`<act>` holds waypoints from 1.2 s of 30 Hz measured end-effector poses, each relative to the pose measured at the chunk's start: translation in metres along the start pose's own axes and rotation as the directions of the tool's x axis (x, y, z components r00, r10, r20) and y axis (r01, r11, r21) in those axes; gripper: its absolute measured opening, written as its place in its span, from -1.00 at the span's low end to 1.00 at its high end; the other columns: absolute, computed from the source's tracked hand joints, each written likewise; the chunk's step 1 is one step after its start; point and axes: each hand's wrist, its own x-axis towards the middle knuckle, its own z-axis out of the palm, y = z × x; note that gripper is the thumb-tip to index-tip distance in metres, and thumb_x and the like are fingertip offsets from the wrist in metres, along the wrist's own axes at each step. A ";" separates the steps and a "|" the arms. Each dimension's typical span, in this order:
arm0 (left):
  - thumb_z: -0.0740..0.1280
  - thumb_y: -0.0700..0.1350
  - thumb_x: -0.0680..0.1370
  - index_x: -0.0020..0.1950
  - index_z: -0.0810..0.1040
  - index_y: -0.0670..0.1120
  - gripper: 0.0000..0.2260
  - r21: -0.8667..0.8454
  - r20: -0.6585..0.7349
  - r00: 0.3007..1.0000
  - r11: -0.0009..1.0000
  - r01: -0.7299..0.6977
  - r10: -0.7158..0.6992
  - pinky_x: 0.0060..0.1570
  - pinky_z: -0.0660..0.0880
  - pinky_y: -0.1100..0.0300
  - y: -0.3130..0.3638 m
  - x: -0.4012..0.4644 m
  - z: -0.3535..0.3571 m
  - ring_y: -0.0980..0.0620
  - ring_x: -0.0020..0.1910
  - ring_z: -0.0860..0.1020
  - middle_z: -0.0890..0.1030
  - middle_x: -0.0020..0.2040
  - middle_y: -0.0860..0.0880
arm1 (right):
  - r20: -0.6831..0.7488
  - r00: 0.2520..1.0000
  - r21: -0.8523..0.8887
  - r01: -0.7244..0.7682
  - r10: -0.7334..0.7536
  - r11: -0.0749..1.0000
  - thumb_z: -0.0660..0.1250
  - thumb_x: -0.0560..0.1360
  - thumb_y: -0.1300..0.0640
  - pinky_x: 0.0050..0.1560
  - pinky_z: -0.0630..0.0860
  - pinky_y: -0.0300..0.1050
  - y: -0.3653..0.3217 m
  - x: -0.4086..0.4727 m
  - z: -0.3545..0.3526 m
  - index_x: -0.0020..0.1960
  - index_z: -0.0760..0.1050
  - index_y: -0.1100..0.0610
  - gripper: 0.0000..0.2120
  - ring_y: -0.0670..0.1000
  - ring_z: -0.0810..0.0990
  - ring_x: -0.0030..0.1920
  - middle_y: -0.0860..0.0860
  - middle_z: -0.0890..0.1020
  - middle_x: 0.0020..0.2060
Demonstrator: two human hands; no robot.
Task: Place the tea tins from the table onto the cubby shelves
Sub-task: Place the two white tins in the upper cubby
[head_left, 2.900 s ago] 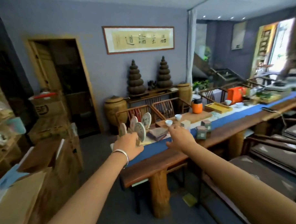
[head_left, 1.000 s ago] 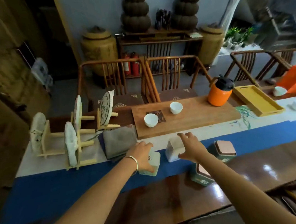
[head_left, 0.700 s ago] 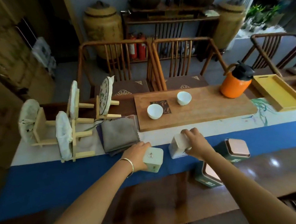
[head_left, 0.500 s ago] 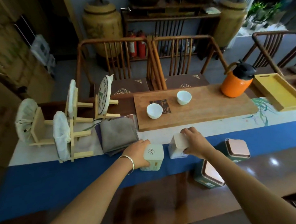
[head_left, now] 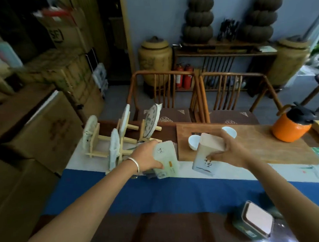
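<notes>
- Gripping a pale green tin [head_left: 165, 160], the left hand [head_left: 145, 158] is closed round its side; the tin is boxy, smooth, round-cornered and is held tilted above the blue runner [head_left: 157, 197].
- A second tin [head_left: 206, 155], whitish with a pinkish flat lid, is clasped by the right hand [head_left: 228, 152], fingers wrapped over its top and side; it is tilted too, above the runner's white band.
- A third tin [head_left: 254, 223], dark green with a pink square lid, is left standing on the glossy dark wood table [head_left: 168, 231], on the near side of the runner.
- Two small round white cups [head_left: 193, 141] are seen on a flat wooden board [head_left: 255, 146] beyond the runner.
- Four paper-wrapped round cakes [head_left: 90, 132] are propped on pale wooden stands, past the runner's left end.
- One orange glossy jug [head_left: 289, 130] with a black lid is set at the board's right end.
- A silver bangle [head_left: 135, 164] is worn on the left wrist.
</notes>
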 end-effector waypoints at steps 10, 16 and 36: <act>0.58 0.14 0.19 0.00 0.46 0.11 -0.51 -0.134 -0.306 0.927 0.974 0.182 -0.215 -0.07 0.58 0.12 -0.072 -0.187 -0.202 0.15 -0.08 0.59 0.61 -0.04 0.16 | 0.236 0.881 0.171 0.379 -0.411 0.909 0.65 0.15 0.05 -0.19 0.59 -0.23 -0.238 0.051 0.064 0.11 0.40 -0.25 -0.34 -0.15 0.62 -0.09 -0.04 0.57 0.01; 0.57 0.06 0.28 0.20 0.34 0.24 -0.40 -0.200 -0.428 0.836 0.938 0.285 -0.345 -0.06 0.61 0.11 -0.139 -0.398 -0.287 0.15 0.01 0.59 0.58 0.09 0.15 | 0.342 0.691 0.274 0.575 -0.637 0.771 0.63 0.15 -0.06 -0.15 0.59 -0.22 -0.428 0.014 0.178 0.10 0.37 -0.37 -0.35 -0.18 0.61 -0.06 -0.14 0.52 0.06; 0.44 0.22 0.31 0.16 0.37 0.38 -0.53 -0.329 -0.826 0.158 0.690 0.644 -0.541 -0.01 0.59 -0.03 -0.216 -0.987 -0.365 -0.04 0.07 0.57 0.52 0.16 0.01 | 0.408 -0.161 0.762 0.602 -0.899 0.238 0.63 0.20 0.05 -0.18 0.60 -0.20 -0.931 -0.318 0.523 0.16 0.43 -0.21 -0.37 -0.16 0.63 -0.05 -0.06 0.59 0.06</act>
